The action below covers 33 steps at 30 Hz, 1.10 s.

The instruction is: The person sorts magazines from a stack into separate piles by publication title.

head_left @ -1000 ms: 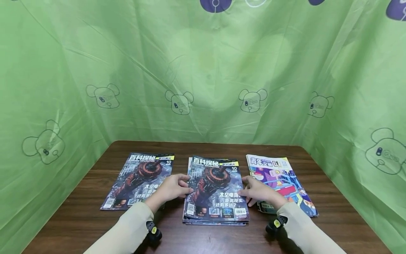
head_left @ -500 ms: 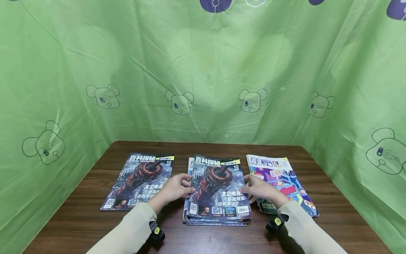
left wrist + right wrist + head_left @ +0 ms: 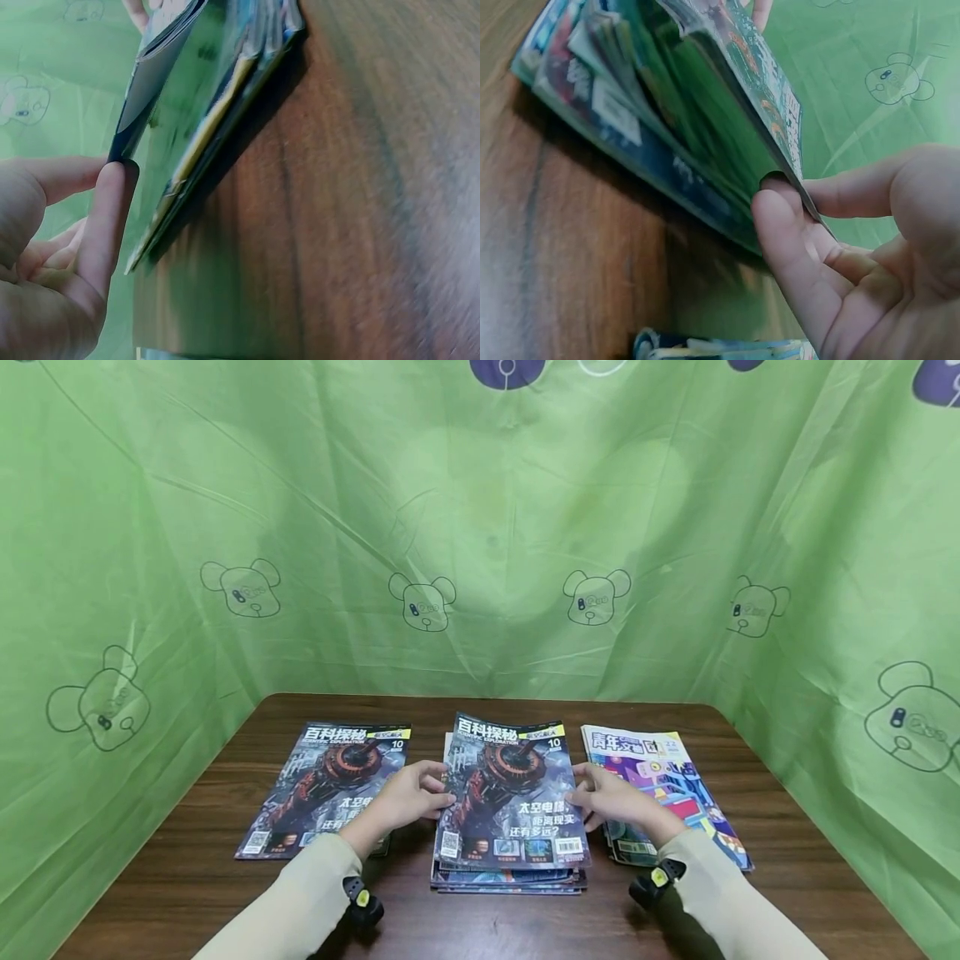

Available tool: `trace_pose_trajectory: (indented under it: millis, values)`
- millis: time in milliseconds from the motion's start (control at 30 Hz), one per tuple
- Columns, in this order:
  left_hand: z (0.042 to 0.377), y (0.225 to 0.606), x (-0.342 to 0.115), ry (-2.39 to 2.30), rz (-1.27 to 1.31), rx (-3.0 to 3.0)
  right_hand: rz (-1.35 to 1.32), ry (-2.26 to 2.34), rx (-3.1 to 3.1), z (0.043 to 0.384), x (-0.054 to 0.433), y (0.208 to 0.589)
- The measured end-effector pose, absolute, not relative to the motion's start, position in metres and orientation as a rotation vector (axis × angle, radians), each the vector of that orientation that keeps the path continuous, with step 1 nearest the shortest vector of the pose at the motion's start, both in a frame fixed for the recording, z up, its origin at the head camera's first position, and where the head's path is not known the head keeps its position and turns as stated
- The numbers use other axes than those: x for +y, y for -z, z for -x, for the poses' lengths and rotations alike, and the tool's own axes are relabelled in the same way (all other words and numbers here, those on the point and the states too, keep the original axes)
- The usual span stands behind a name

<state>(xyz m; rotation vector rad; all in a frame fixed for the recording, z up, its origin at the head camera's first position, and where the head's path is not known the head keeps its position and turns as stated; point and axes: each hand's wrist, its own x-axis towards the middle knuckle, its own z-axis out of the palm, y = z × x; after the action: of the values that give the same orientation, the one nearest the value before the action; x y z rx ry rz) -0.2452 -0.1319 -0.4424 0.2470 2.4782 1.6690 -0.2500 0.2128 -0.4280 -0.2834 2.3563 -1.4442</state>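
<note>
The left edge of a 百科探秘 magazine is pinched between the thumb and fingers of the left hand, and its right edge is pinched in the same way by the right hand. The magazine is held face up at the middle of the table, raised above a stack of magazines, with a gap shown beneath it in both wrist views. On its dark cover, a red-and-black round machine is pictured under a white title, with the number 10 at the upper right. The lower edges of the stack are left uncovered nearest the person.

Both forearms are covered by pale sleeves, and a small black device is worn at each wrist. To the left, another magazine with the same cover is laid, partly hidden by the left hand. To the right, a colourful purple-and-blue magazine is placed on top of a darker one. All are set on a brown wood-grain table, surrounded by a green curtain printed with bear-like heads.
</note>
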Motion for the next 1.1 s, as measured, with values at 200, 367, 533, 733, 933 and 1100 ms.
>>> trace_pose_trajectory:
  millis: [200,367,533,733,933,1100]
  values:
    - [0.247,0.436,-0.142,-1.701,-0.216,2.478,0.305,1.491,2.335,0.256,0.205,0.426]
    - [0.247,0.435,-0.158,-1.686,-0.164,2.497,0.318,1.548,2.291,0.261,0.19,0.428]
    - [0.244,0.43,-0.178,-1.644,-0.141,2.53,0.319,1.581,2.249,0.266,0.172,0.432]
    - [0.242,0.423,-0.207,-1.603,-0.169,2.553,0.318,1.647,2.138,0.268,0.146,0.432]
    - [0.242,0.422,-0.241,-1.596,-0.193,2.581,0.356,1.659,2.041,0.272,0.115,0.431]
    - [0.237,0.417,-0.267,-1.542,-0.202,2.645,0.41,1.651,2.029,0.274,0.088,0.43]
